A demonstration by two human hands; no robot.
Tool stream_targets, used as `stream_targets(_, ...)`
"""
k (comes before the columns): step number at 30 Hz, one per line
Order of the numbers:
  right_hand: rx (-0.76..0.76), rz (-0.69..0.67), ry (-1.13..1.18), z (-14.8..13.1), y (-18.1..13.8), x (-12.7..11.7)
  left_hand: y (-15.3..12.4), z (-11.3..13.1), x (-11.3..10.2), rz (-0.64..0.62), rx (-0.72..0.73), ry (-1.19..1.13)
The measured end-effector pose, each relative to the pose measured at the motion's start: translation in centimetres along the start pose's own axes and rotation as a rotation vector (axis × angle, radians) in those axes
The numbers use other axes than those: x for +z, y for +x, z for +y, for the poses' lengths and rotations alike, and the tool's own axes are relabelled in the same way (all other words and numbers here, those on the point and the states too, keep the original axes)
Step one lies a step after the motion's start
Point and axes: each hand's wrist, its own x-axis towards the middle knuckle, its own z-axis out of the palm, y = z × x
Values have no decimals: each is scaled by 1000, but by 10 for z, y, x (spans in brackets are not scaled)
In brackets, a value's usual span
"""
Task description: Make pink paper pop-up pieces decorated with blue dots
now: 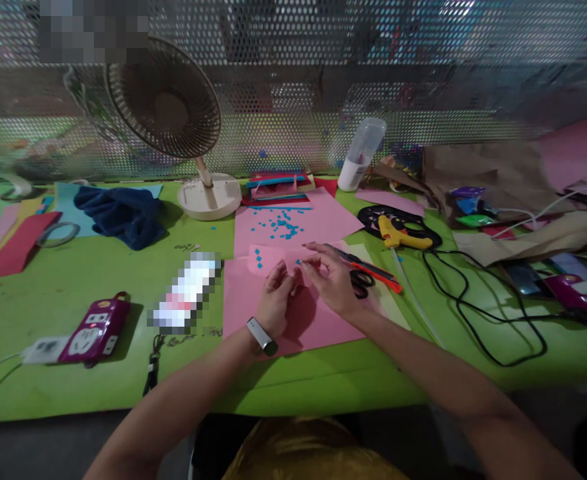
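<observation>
My left hand (276, 300), with a banded device on its wrist, is closed with its fingertips at the lower edge of a small pink paper strip (273, 255). A few small blue paper pieces (259, 259) sit in a column on the strip's left part. My right hand (331, 277) is pinched at the strip's right part, a tiny blue piece (299, 262) at its fingertips. Beneath both hands lies a larger pink sheet (241, 313). More blue pieces (286, 229) are scattered on another pink sheet (323, 213) just beyond.
Right of my hands lie black-handled scissors (361, 283), an orange cutter (383, 277) and a yellow glue gun (406, 235) with a looping black cord. A fan (208, 197) and a white bottle (353, 175) stand behind. At left are a phone (188, 293) and a purple power socket (96, 330).
</observation>
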Motion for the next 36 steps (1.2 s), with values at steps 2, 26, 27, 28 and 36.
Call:
stream_targets(2,5,-21,12,1,0,0,0,0,0,10,-13,-23)
stream_targets(26,-31,-60,-3,6,-1,1,0,1,-2,4,13,30)
stream_targets(27,-31,-65,-7,6,-1,2,0,0,-2,-1,16,22)
stream_targets(28,-32,-68,-11,6,-1,2,1,0,-2,-3,19,17)
stream_targets(36,-41,-55,-37,1,-3,3,1,0,-1,48,10,30)
